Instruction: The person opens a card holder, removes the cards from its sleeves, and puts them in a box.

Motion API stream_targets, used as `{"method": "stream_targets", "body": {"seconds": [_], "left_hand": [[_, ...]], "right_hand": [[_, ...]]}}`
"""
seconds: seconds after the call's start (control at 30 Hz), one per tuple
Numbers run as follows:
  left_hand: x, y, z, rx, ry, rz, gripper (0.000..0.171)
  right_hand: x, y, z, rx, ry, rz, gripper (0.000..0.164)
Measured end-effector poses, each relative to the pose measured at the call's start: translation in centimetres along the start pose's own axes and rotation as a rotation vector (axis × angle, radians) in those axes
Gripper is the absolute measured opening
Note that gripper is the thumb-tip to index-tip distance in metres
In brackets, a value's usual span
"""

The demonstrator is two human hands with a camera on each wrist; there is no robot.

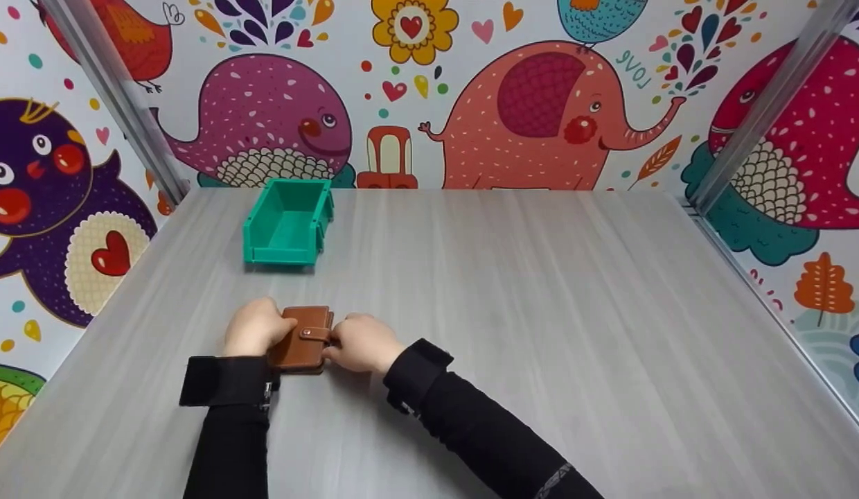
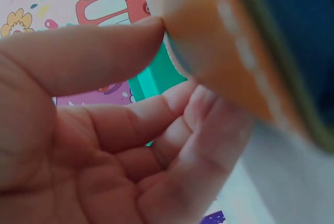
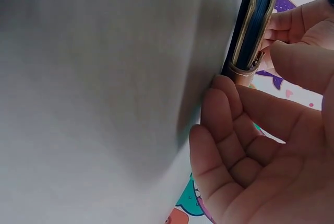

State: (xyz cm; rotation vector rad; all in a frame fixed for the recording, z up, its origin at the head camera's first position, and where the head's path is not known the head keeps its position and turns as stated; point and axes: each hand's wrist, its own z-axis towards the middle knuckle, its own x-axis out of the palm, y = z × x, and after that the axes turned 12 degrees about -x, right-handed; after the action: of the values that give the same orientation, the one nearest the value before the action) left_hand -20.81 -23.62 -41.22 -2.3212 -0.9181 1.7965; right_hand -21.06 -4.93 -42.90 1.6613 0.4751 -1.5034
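Note:
A brown leather wallet with a snap strap stands slightly tilted or lies low over the table; which of these I cannot tell. My left hand grips its left side, thumb on the front cover and fingers behind, as the left wrist view shows. At the opposite edge, my right hand has its thumb and curled index finger at the strap, pinching there. In the right wrist view the wallet's dark page edges face the camera, and the strap closes across them.
Behind the hands, a green open-fronted bin stands on the grey table. Printed cartoon panels wall the back and sides, with metal posts at the corners.

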Motion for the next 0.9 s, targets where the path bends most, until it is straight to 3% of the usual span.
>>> {"method": "stream_targets", "body": {"seconds": [0.37,0.6,0.9], "left_hand": [[1.4,-1.7,-0.3,0.057,-0.033,0.008,0.027],[2.8,-3.6,-0.4,0.11,-0.069,0.015,0.03],[4.7,-6.5,-0.4,0.126,-0.099,0.029,0.035]], "right_hand": [[-0.8,-1.4,-1.0,0.053,-0.001,0.032,0.029],[-1.7,-3.0,-2.1,0.16,-0.028,0.105,0.028],[-2.8,-5.5,-3.6,0.219,-0.044,0.146,0.025]]}}
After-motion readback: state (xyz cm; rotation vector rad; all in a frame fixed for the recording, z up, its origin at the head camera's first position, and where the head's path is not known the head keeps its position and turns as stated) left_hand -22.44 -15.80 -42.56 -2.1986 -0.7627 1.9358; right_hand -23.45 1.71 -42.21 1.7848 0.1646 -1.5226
